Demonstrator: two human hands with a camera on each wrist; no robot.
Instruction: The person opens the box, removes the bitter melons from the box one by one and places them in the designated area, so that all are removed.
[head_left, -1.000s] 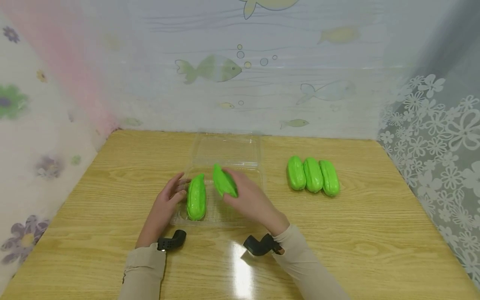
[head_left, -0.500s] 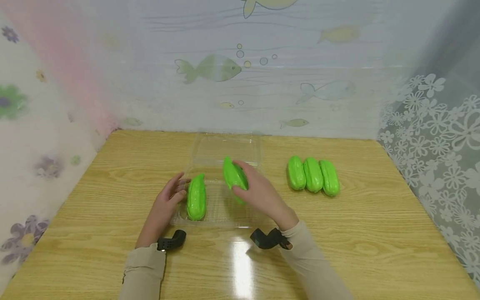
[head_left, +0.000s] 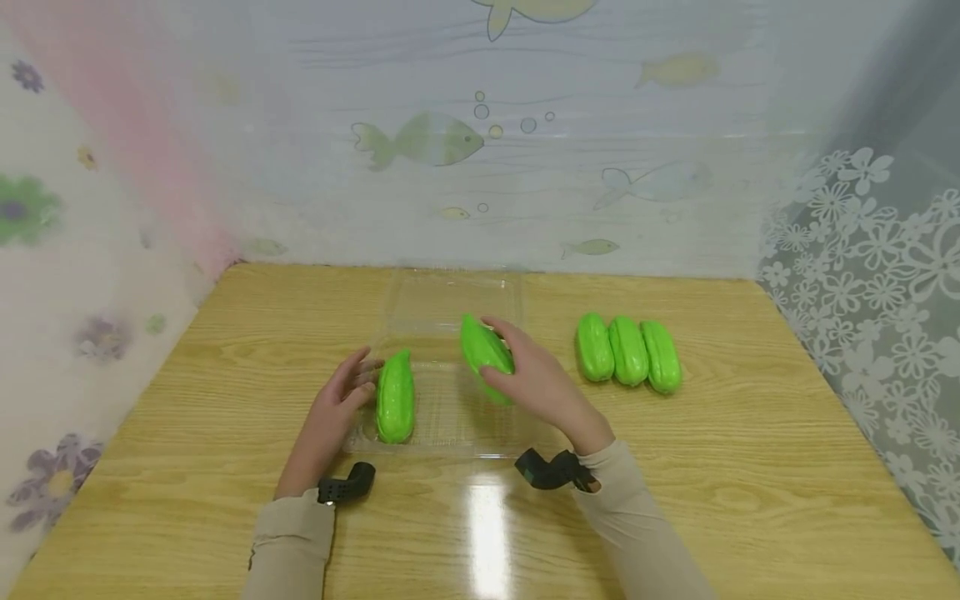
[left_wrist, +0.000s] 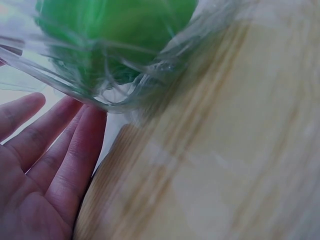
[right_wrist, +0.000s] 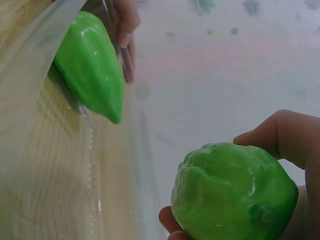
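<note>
My right hand (head_left: 540, 379) grips a long, ridged green toy vegetable (head_left: 480, 346) with a pointed tip, holding it over the right part of a clear plastic clamshell box (head_left: 442, 417). In the right wrist view, thumb and fingers curl round this vegetable (right_wrist: 230, 195), its blunt end facing the camera. A second green toy vegetable (head_left: 395, 400) lies along the box's left side, tip pointing away. Beside that side is my left hand (head_left: 337, 408), fingers extended. In the left wrist view, its fingertips (left_wrist: 93, 117) touch the box's clear wall (left_wrist: 117, 102).
Three more green toy vegetables (head_left: 628, 350) lie side by side on the wooden table (head_left: 750, 467), right of the box. The box's lid (head_left: 457, 298) is folded back toward the wall curtain (head_left: 525, 192). Black wrist cameras (head_left: 551, 469) sit on both wrists.
My right hand has moved to the right across the box, carrying the green toy vegetable with it. My left hand and the other vegetables have stayed in place.
</note>
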